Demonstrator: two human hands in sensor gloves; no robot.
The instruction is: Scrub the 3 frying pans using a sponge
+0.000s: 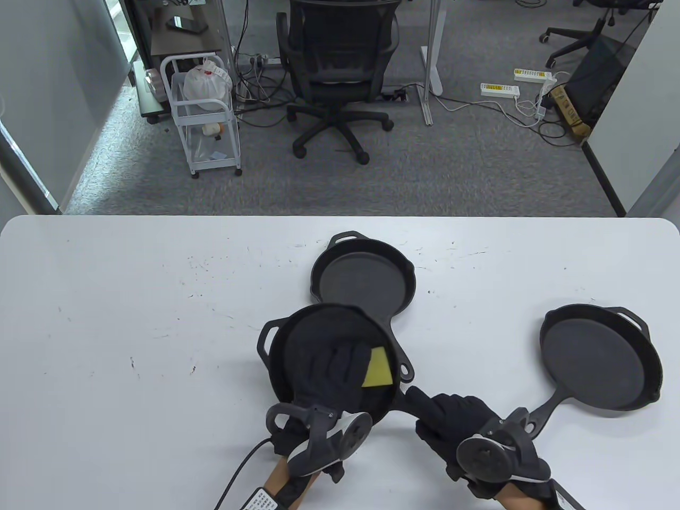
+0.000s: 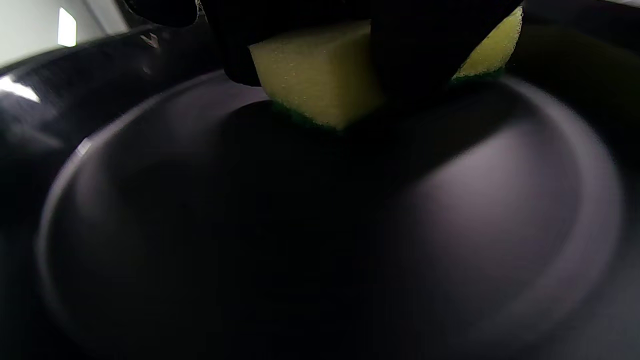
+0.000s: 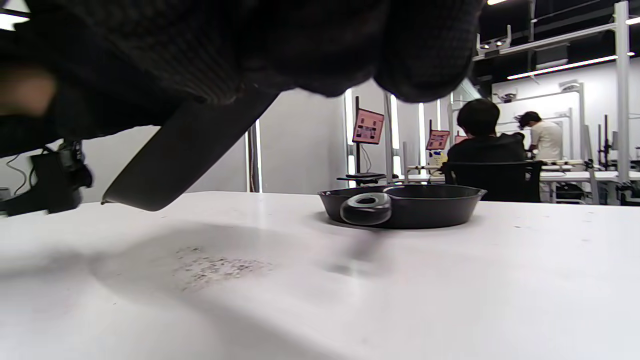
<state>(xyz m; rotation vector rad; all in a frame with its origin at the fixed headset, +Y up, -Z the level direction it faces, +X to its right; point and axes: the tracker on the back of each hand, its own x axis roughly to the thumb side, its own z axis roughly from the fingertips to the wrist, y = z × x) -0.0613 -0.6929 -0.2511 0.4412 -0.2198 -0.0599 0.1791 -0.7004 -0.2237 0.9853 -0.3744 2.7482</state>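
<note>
Three black frying pans are on the white table [image 1: 133, 319]. The near pan [image 1: 297, 340] is tilted, its handle raised off the table. My left hand [image 1: 332, 366] is inside it, fingers holding a yellow sponge [image 1: 377, 367] against the pan floor. In the left wrist view the sponge [image 2: 315, 80] shows between my dark fingers [image 2: 425, 40], its green underside on the pan floor [image 2: 450, 200]. My right hand [image 1: 443, 419] grips this pan's handle [image 3: 185, 150]. A second pan [image 1: 364, 279] lies flat behind, a third pan [image 1: 600, 356] to the right.
The third pan's handle [image 1: 542, 411] runs under my right hand's tracker. In the right wrist view one pan [image 3: 425, 207] lies flat, its handle loop facing the camera. An office chair [image 1: 340, 74] and a white cart [image 1: 204, 117] stand beyond the table's far edge.
</note>
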